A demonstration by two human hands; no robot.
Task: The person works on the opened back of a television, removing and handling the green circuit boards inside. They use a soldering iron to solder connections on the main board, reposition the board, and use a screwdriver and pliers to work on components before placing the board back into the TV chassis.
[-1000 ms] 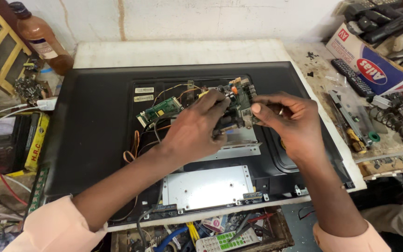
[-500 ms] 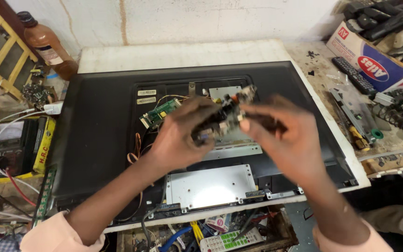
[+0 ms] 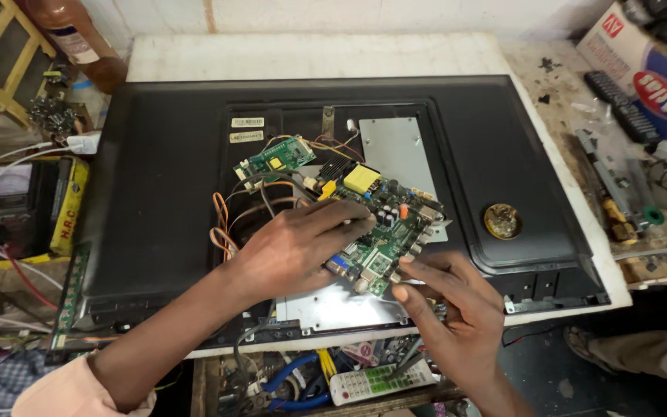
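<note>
Work in hand: a green circuit board is held above the open back of a flat television that lies face down on a white table.
Left hand: laid over the near left part of the board, fingers stretched flat along its edge and closed on it.
Right hand: placed at the board's near corner, fingers pinched narrowly on the edge by the connectors.
Position of board: lifted and tilted over the metal plate in the rear recess, with a bundle of wires attached on its left side.
Done, as judged: the rear cover over the middle is off; the main board appears free of its mounting, since it sits askew and raised.
Left, as judged: the wires remain connected; a smaller green board is seated in the recess; whether screws remain cannot be told.
Count, boards: two, one large in hand and one small in the set.
Count, hands: two, both belonging to the wearer.
Count, remotes: one white remote below the table edge, one dark remote at the right.
Count, bottles: one brown bottle at the far left.
Count, meters: one yellow-cased meter at the left.
Other: a cardboard box at the far right; a round brass-coloured piece on the television's back.
</note>
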